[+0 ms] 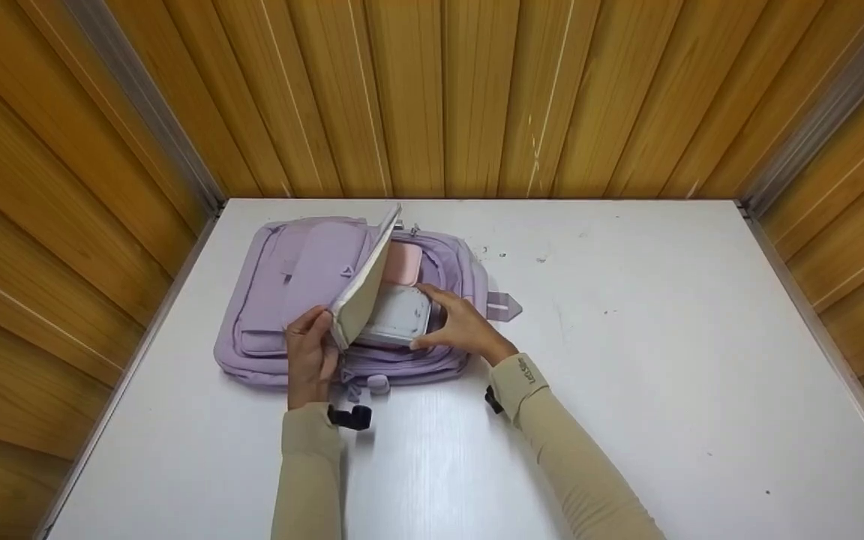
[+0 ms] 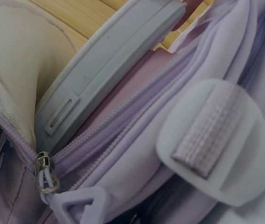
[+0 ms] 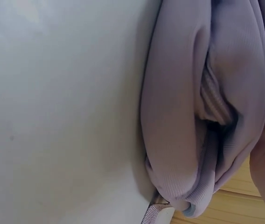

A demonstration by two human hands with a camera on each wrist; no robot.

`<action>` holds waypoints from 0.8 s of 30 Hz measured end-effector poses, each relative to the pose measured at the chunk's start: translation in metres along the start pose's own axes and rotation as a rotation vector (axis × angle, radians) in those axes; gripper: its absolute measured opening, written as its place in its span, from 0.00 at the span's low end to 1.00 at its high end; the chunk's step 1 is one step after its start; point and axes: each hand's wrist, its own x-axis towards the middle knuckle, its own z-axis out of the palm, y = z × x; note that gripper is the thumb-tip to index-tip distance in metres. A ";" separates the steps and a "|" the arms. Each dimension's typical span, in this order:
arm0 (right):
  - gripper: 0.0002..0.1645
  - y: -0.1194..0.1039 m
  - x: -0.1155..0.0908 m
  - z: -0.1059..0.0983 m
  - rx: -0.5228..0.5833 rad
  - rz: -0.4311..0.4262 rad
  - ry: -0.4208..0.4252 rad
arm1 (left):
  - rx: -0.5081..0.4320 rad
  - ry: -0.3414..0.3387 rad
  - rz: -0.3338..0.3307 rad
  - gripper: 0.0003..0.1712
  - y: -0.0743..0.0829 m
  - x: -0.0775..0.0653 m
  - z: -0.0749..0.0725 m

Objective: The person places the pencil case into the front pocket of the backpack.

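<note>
A lilac backpack (image 1: 256, 285) lies on a white table, its main compartment unzipped. My left hand (image 1: 310, 354) pinches the edge of the raised front panel, whose cream lining (image 1: 363, 296) faces right. Inside the opening is a flat white case (image 1: 400, 311); its grey-white side with a small slot shows in the left wrist view (image 2: 100, 60). My right hand (image 1: 463, 326) grips this case by its right end, thumb and fingers on opposite edges. Beyond it sits a pink rounded item (image 1: 403, 262), partly behind the panel. The case's left part is hidden by the panel.
A zipper slider (image 2: 44, 165) with a triangular pull and a pale strap buckle (image 2: 216, 144) hang at the bag's near side. A strap tab (image 1: 505, 306) sticks out to the right. Wood-patterned walls (image 1: 447, 97) stand behind the table (image 1: 627, 360) and at both sides.
</note>
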 end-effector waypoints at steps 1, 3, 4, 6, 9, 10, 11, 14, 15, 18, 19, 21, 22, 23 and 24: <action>0.64 0.000 -0.001 0.000 -0.003 -0.002 -0.003 | -0.002 0.006 -0.006 0.05 0.000 0.000 0.000; 0.64 -0.001 -0.002 -0.001 -0.003 0.000 -0.005 | 0.012 0.015 -0.014 0.05 0.001 -0.001 0.000; 0.64 -0.001 -0.003 -0.001 0.000 0.004 -0.006 | 0.021 0.017 -0.015 0.05 0.001 -0.001 0.000; 0.64 -0.001 -0.005 -0.002 0.016 0.009 -0.005 | 0.039 0.023 -0.012 0.05 0.001 -0.001 0.000; 0.62 0.000 -0.008 -0.001 0.057 0.020 0.014 | 0.043 0.026 -0.005 0.05 0.001 -0.001 -0.001; 0.61 0.001 -0.009 -0.001 0.065 0.024 0.026 | 0.040 0.026 -0.003 0.05 0.001 -0.001 0.000; 0.60 0.001 -0.010 -0.001 0.076 0.022 0.043 | 0.038 0.028 -0.002 0.05 0.001 -0.001 0.000; 0.57 0.001 -0.013 0.001 0.100 0.025 0.100 | 0.032 0.040 0.000 0.06 0.000 -0.001 0.000; 0.56 0.002 -0.014 0.002 0.106 0.033 0.115 | 0.034 0.045 0.000 0.06 0.000 -0.001 0.001; 0.55 0.002 -0.017 0.005 0.129 0.067 0.142 | 0.049 0.061 -0.008 0.06 0.000 -0.003 0.000; 0.55 0.002 -0.018 0.007 0.134 0.083 0.143 | 0.055 0.065 -0.012 0.06 0.000 -0.003 0.000; 0.56 0.001 -0.018 0.009 0.153 0.111 0.142 | 0.059 0.074 -0.025 0.06 0.000 -0.004 -0.001; 0.56 0.001 -0.018 0.009 0.160 0.122 0.142 | 0.055 0.073 -0.026 0.05 0.000 -0.004 -0.001; 0.56 0.000 -0.018 0.010 0.164 0.128 0.143 | 0.050 0.072 -0.025 0.05 0.000 -0.004 -0.001; 0.56 -0.001 -0.017 0.010 0.167 0.133 0.143 | 0.045 0.071 -0.020 0.04 0.000 -0.003 0.000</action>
